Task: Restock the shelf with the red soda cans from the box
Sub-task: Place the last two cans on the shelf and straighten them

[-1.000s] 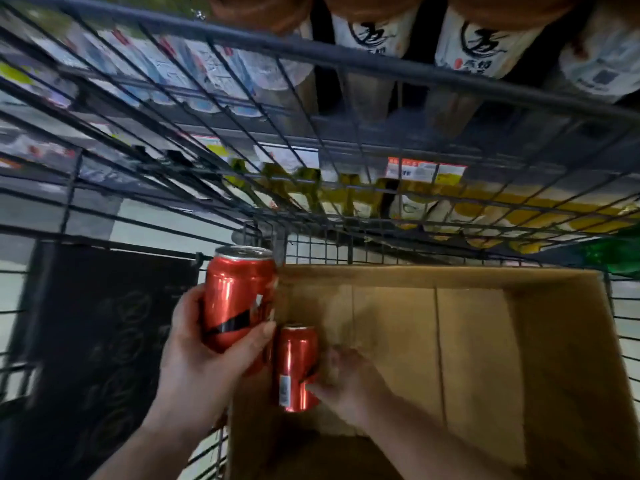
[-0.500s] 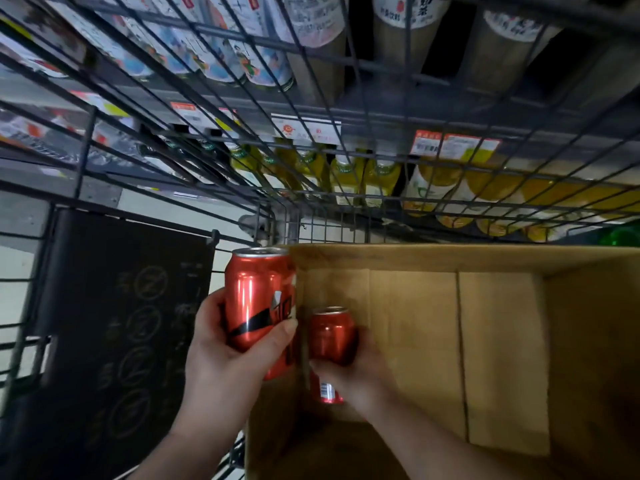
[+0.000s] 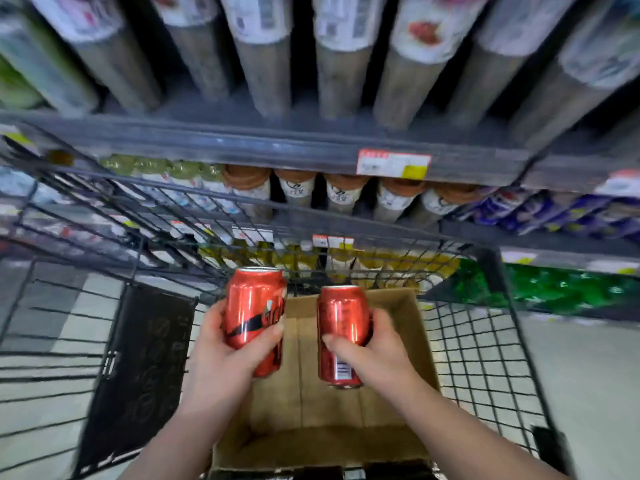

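Black wire shopping cart (image 3: 493,268) standing on a pale floor (image 3: 588,375). Behind it, grey metal shelf (image 3: 242,140) packed with blurred white-labelled bottles (image 3: 266,64), red-and-yellow price tag (image 3: 393,163) on its front edge.

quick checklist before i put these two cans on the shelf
1. Left hand grips left can: ok.
2. Right hand grips right can: ok.
3. Both cans roughly upright, tops up, not touching each other: ok.
4. Cans past the front rim of the cart: not ok; both are held over the box.
5. Free slot for red cans on the shelf: cannot tell; the rows in view are blurred and look full of bottles.
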Motion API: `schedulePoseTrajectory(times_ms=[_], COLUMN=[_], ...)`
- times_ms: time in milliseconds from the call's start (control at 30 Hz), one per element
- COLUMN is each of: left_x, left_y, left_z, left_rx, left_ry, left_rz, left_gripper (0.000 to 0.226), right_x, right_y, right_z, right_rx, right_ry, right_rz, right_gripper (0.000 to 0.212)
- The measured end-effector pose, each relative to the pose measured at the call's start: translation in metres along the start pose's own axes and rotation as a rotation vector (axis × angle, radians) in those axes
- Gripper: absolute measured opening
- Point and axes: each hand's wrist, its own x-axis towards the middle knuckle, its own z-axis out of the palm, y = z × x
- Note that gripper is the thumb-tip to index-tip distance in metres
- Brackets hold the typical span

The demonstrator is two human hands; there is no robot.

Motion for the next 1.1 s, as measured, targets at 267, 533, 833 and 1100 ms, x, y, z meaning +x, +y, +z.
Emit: schedulePoseTrajectory(times_ms=[267,533,833,1100], left_x=[-0.077,-0.214,-0.456,-0.594], left_y=[0.104,0.155,0.152,0.163], left_z=[0.059,0.178,0.349,0.449], left_rx=[-0.072,-0.093,-0.169,-0.186], left_ry=[-0.231,-0.518,-0.869,-1.097], left_rz=[0.227,0.376,0.337,0.395], left_gripper=[0.087,0.069,0.074,0.067], right_x=[-0.118,-0.258,-0.448,-0.560], right_y=[-0.033,0.008,0.146,0.236], right_z=[-0.110,-0.260,-0.436,-0.522], right_rx=[0.254,0.377,0.448,0.523], right_ry=[0.327,0.647,0.980,1.176], right_rz=[-0.167,-0.384,-0.378,-0.355], right_gripper=[0.072,0.048,0.065,0.051])
